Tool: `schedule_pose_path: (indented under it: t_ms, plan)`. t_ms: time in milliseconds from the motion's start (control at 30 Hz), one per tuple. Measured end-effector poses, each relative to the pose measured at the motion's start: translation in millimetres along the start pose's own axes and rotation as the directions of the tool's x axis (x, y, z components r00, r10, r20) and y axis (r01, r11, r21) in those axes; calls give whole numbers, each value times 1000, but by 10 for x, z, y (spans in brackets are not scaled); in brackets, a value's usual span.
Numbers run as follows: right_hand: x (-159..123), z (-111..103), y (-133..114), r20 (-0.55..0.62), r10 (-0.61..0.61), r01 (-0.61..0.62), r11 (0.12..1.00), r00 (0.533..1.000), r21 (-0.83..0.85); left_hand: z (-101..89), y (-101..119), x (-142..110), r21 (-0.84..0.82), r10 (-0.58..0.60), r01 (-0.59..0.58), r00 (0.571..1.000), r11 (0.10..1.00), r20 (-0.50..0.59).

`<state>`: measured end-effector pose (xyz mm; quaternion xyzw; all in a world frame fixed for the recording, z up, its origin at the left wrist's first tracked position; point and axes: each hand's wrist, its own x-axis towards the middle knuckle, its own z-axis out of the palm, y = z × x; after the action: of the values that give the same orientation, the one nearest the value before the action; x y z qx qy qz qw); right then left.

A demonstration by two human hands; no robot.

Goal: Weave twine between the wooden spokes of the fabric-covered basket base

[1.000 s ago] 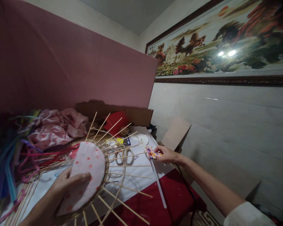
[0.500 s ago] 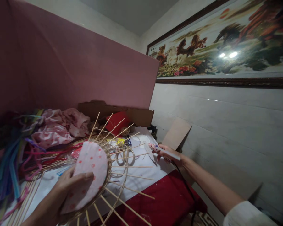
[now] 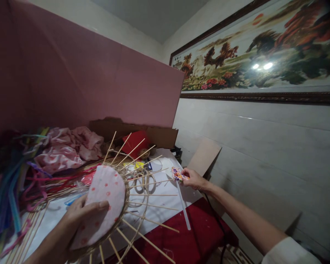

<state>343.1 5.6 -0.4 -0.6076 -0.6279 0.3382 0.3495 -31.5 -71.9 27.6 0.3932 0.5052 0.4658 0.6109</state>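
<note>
My left hand grips a half-round woven piece covered with pale pink spotted cloth, thumb flat on the cloth and the other fingers hidden behind it. Thin sticks fan out from its curved edge, with a loop of cord crossing several of them. Further right, my right hand is closed around a flower-patterned glue gun at the table's far right side. A long whitish glue stick points from it toward the red cloth. Scissors lie behind the sticks.
Pink cloth, coloured strips and loose sticks crowd the left. Behind are a red item and a cardboard piece. A dark cable hangs near the red tablecloth; a board leans on the wall.
My right hand has turned the glue gun, so the glue stick swings from pointing right to pointing down toward me. My left hand and the woven piece are nearly still.
</note>
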Motion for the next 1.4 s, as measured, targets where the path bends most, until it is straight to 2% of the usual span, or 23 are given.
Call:
schedule_pose_path:
  t_ms: [167,367,633,833,933,1133,1267,1400]
  plan:
    - [-59,93,31,68,110,-115,991,992,68,37,11,-19,-46,30,-30,1000,998,-1]
    - [-163,-3,-128,153,113,-143,970,982,198,50,21,-36,-43,30,-29,999,999,25]
    - [-249,-63,-265,54,31,-50,920,998,388,19,-63,22,-76,24,-22,999,997,24]
    - [-369,-107,-412,-48,19,2,909,999,416,26,-58,7,-52,19,-18,1000,998,18]
    - [-460,-119,-516,-75,-48,76,902,996,425,48,-53,-16,-38,-5,6,1000,999,8]
    - [-686,-55,-825,82,-168,133,939,982,318,55,-65,4,-15,-2,2,1000,1000,8]
    - [-767,60,-1021,169,-190,174,979,967,104,57,-37,3,23,2,-3,1000,1000,13]
    - [-761,175,-1177,226,-153,180,978,962,-103,78,-18,-23,7,37,-38,999,999,24]
